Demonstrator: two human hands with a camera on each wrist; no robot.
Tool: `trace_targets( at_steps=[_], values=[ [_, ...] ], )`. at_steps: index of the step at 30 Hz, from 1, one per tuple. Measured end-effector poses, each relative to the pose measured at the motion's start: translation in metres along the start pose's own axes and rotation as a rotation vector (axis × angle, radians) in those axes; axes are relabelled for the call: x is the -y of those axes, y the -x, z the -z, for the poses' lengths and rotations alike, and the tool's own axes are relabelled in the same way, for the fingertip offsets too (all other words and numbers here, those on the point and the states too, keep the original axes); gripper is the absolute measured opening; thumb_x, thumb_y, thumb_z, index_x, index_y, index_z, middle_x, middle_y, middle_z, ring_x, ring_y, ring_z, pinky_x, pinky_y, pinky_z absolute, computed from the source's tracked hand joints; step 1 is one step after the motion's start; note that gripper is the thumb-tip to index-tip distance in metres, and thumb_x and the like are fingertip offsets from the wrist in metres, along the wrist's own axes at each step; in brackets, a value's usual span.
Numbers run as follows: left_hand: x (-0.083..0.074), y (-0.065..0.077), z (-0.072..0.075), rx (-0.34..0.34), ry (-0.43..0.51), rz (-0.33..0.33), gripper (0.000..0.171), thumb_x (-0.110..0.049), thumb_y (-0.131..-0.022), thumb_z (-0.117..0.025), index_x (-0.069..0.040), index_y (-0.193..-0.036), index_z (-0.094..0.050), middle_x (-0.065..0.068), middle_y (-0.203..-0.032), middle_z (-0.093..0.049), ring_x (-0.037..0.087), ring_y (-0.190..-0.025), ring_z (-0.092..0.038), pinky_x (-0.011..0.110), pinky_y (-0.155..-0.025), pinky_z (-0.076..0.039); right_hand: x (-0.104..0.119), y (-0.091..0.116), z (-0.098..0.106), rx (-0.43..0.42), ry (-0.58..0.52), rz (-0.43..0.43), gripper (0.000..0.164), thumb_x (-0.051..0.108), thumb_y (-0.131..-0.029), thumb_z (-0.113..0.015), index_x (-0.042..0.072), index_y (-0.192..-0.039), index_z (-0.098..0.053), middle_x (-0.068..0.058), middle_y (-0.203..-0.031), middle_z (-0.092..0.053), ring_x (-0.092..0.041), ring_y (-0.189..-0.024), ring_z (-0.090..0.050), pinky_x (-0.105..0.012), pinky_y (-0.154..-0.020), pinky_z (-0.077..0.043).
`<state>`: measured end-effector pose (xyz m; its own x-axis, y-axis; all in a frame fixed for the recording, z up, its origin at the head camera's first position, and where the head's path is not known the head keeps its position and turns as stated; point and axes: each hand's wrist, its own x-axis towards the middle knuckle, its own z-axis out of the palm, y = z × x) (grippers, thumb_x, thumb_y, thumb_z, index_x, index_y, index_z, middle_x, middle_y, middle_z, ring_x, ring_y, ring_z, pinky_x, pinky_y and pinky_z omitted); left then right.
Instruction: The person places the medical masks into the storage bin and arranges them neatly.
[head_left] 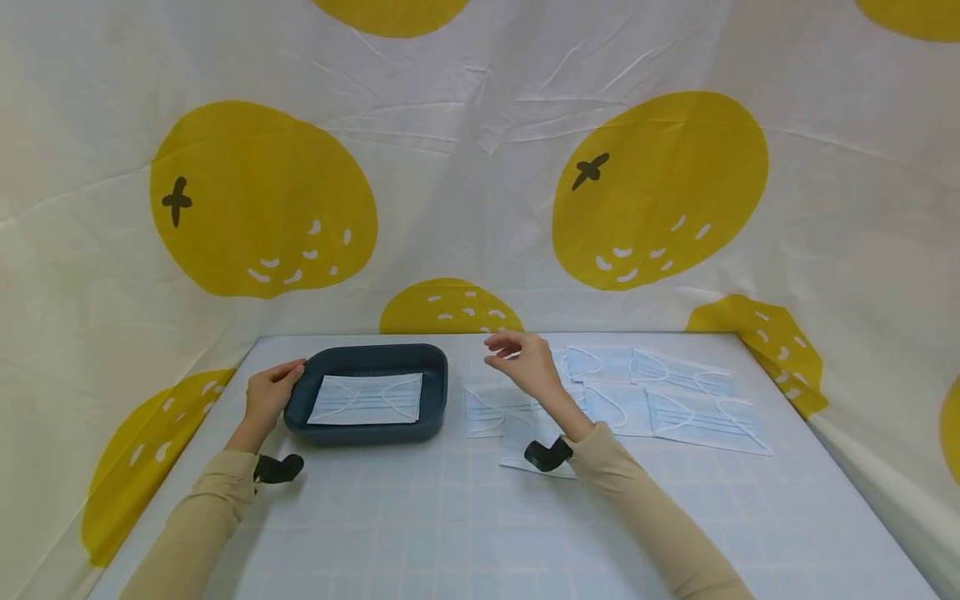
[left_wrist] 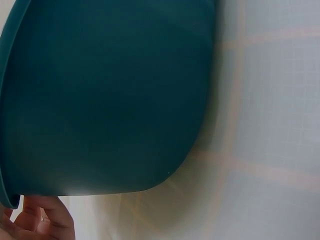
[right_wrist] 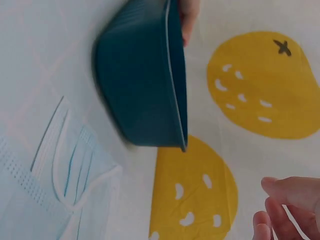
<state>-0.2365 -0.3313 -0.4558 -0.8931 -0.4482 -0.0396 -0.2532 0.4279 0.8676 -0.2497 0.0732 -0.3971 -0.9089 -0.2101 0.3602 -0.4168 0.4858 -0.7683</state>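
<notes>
Dark teal plastic tray (head_left: 367, 434), oblong and round-cornered, already has at least one pale-blue pleated mask (head_left: 366, 400) flat inside; several loose pale-blue masks (head_left: 699, 417) remain spread on the whitish gridded table (head_left: 420, 517), so the work looks partly done. Left hand (head_left: 266, 392) pinches the tray's rim; right hand (head_left: 531, 367) hovers near the loose masks, fingers relaxed, holding nothing

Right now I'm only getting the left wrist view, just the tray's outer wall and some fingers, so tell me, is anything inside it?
Observer: Yes, a face mask lies in the tray, ear loops on top.
Operator: Is the other hand carrying one too?
Observer: No, the right hand is raised with nothing visible in its grasp.
Operator: Where are the rest?
Observer: The loose masks lie right of the tray, some overlapping.
</notes>
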Motion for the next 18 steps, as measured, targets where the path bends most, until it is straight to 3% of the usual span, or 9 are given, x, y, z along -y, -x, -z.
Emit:
trace_targets(
  at_steps=[18],
  values=[
    [0.0, -0.001, 0.001, 0.012, -0.006, 0.016, 0.044, -0.03, -0.101, -0.047, -0.003, -0.134, -0.055, 0.018, -0.139, -0.053, 0.031, -0.131, -0.047, 0.043, -0.107, -0.04, -0.036, 0.025, 0.054, -0.05, 0.071, -0.026, 0.024, 0.008, -0.08, -0.077, 0.004, -0.103, -0.072, -0.013, -0.099, -0.073, -0.025, -0.083, -0.068, -0.036, -0.074, -0.057]
  ],
)
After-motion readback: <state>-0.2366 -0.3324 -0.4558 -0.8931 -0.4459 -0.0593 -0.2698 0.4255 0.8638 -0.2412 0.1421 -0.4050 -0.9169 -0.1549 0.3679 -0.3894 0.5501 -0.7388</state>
